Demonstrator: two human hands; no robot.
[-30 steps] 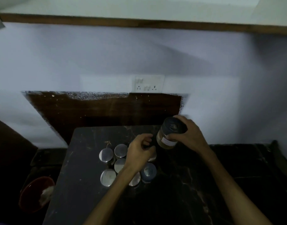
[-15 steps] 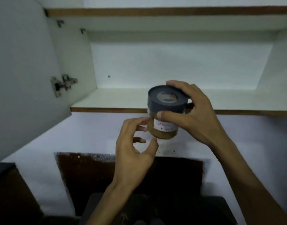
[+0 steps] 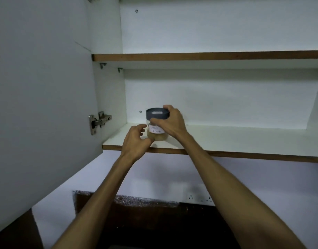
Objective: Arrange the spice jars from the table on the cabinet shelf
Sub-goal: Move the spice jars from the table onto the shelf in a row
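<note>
The spice jar is standing upright on the lower cabinet shelf, near the shelf's left end and close to its front edge. The jar is carrying a dark grey lid, a white handwritten label and a tan powder filling its lower part. Whether its base is fully resting on the shelf cannot be told, since the hands are covering its lower edge.

The right hand is gripping the jar from the right side: the fingers are curling over the lid's rim and the thumb is pressing across the front, just above the label. The right forearm is extending upward from the lower right, with the wrist bent slightly down toward the jar.

The left hand is sitting just left of the jar, fingers loosely curled, with the thumb touching the jar's lower left side. It is not closing round the jar. The left forearm is rising from the lower centre.

An upper shelf is running above. The open cabinet door is hanging to the left, with a metal hinge on its inner edge. A wall socket plate is showing below the cabinet.
</note>
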